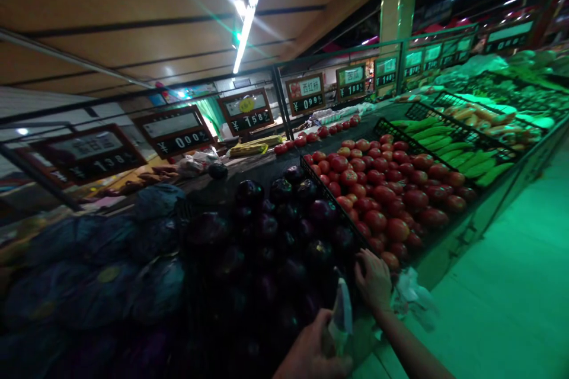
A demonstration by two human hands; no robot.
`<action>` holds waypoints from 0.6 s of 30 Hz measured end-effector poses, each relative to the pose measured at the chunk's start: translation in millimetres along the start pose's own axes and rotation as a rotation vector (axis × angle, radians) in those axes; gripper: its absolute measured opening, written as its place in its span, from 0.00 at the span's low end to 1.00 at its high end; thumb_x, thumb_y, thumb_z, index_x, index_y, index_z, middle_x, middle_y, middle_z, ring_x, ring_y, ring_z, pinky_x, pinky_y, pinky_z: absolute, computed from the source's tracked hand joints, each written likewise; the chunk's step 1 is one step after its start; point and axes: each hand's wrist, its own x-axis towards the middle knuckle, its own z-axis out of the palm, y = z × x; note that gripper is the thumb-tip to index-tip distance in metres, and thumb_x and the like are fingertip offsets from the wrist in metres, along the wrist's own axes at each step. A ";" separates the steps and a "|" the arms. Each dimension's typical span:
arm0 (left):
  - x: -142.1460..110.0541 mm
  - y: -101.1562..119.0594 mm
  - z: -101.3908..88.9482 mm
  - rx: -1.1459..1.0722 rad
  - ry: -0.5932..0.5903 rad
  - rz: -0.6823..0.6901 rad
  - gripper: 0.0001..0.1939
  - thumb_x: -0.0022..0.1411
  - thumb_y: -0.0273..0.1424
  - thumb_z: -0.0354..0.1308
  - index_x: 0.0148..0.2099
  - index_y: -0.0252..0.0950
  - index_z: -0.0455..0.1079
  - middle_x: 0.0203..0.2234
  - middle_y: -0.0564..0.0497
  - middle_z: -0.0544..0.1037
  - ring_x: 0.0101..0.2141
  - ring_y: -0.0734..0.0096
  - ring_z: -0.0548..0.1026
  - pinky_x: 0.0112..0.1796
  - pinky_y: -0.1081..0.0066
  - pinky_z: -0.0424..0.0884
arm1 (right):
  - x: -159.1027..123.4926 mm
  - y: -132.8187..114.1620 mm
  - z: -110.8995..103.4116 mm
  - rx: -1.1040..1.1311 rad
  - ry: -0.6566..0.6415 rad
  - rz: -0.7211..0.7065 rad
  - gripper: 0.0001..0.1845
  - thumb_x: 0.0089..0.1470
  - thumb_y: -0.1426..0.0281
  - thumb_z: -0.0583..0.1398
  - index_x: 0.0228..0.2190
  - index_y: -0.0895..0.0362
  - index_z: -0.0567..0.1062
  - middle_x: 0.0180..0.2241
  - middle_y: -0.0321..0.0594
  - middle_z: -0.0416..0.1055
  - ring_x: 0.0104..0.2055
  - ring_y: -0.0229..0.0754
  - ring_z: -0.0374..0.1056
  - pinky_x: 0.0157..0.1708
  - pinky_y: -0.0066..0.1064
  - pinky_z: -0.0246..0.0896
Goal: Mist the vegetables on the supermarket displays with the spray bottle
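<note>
My left hand, low in the middle of the head view, is closed around a narrow pale pointed object; its kind is unclear. To its right, my right hand reaches the near edge between the eggplants and the tomatoes. Its fingers are bent, with the thumb apart, and I see nothing held between them. A crumpled clear plastic bag hangs beside the right wrist; how it is held is hidden. Dark, glossy eggplants fill the space in front of both hands. Red tomatoes lie heaped in a black crate.
Purple cabbages are piled at the left. Right of the tomatoes are green ridged vegetables and a crate of orange-tan produce. Price signs hang from a rail behind. Green-lit floor runs along the stand's right side.
</note>
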 end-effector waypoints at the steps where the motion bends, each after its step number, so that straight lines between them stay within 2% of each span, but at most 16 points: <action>1: 12.2 11.3 7.7 0.030 -0.016 -0.016 0.32 0.47 0.43 0.66 0.54 0.39 0.66 0.37 0.53 0.74 0.37 0.66 0.70 0.40 0.68 0.67 | -1.4 1.7 1.1 -0.007 0.002 -0.011 0.13 0.60 0.68 0.52 0.42 0.57 0.73 0.47 0.49 0.75 0.52 0.50 0.68 0.53 0.43 0.56; 3: 30.3 28.5 19.9 0.068 -0.017 -0.050 0.32 0.43 0.40 0.68 0.52 0.39 0.67 0.34 0.54 0.72 0.35 0.68 0.67 0.38 0.69 0.65 | -3.9 5.4 3.9 -0.031 0.005 -0.041 0.14 0.60 0.67 0.51 0.42 0.57 0.73 0.48 0.50 0.74 0.51 0.50 0.68 0.52 0.43 0.57; 5: 38.1 35.6 24.7 0.010 0.004 -0.030 0.33 0.42 0.41 0.69 0.51 0.38 0.68 0.35 0.54 0.71 0.36 0.69 0.66 0.39 0.69 0.64 | -5.4 9.0 7.2 -0.052 0.026 -0.071 0.15 0.61 0.66 0.50 0.42 0.58 0.73 0.48 0.50 0.74 0.51 0.50 0.69 0.51 0.42 0.59; 7: 35.9 31.1 21.5 -0.166 0.039 0.050 0.35 0.43 0.47 0.68 0.52 0.37 0.67 0.37 0.52 0.70 0.37 0.69 0.66 0.40 0.69 0.64 | -5.5 11.9 10.2 -0.059 0.049 -0.096 0.16 0.60 0.65 0.50 0.42 0.58 0.73 0.47 0.50 0.75 0.50 0.50 0.69 0.49 0.42 0.60; 9: 24.7 16.4 11.4 -0.348 0.142 0.112 0.40 0.43 0.53 0.67 0.52 0.36 0.65 0.36 0.51 0.70 0.36 0.69 0.67 0.40 0.69 0.64 | -4.8 13.5 12.4 -0.063 0.068 -0.113 0.16 0.60 0.64 0.50 0.41 0.58 0.73 0.45 0.49 0.75 0.48 0.50 0.70 0.48 0.41 0.60; 11: 6.0 -4.7 -3.5 -0.471 0.361 0.069 0.42 0.41 0.56 0.67 0.51 0.37 0.63 0.32 0.52 0.70 0.33 0.70 0.68 0.38 0.69 0.65 | -4.2 13.9 13.5 -0.070 0.071 -0.116 0.16 0.60 0.63 0.50 0.41 0.58 0.73 0.45 0.49 0.75 0.48 0.50 0.70 0.47 0.41 0.61; 15: -41.4 -40.5 -39.5 -0.524 0.930 -0.114 0.41 0.40 0.60 0.65 0.48 0.38 0.63 0.24 0.52 0.72 0.28 0.64 0.73 0.33 0.66 0.68 | -3.9 12.0 12.4 -0.083 0.058 -0.103 0.16 0.59 0.64 0.50 0.40 0.58 0.73 0.45 0.49 0.76 0.47 0.50 0.71 0.46 0.40 0.61; 17: -58.9 -45.8 -55.2 -0.488 1.096 -0.136 0.40 0.41 0.60 0.65 0.47 0.36 0.64 0.23 0.51 0.74 0.27 0.60 0.75 0.32 0.64 0.69 | -3.7 10.6 10.9 -0.084 0.045 -0.099 0.16 0.59 0.64 0.50 0.40 0.57 0.73 0.45 0.48 0.76 0.47 0.50 0.71 0.46 0.40 0.61; 18: -63.3 -45.1 -60.8 -0.480 1.132 -0.138 0.40 0.41 0.59 0.65 0.47 0.36 0.64 0.23 0.51 0.74 0.26 0.60 0.75 0.32 0.63 0.69 | -3.6 10.0 10.1 -0.082 0.039 -0.097 0.16 0.59 0.64 0.50 0.40 0.57 0.73 0.45 0.48 0.76 0.47 0.50 0.71 0.46 0.40 0.61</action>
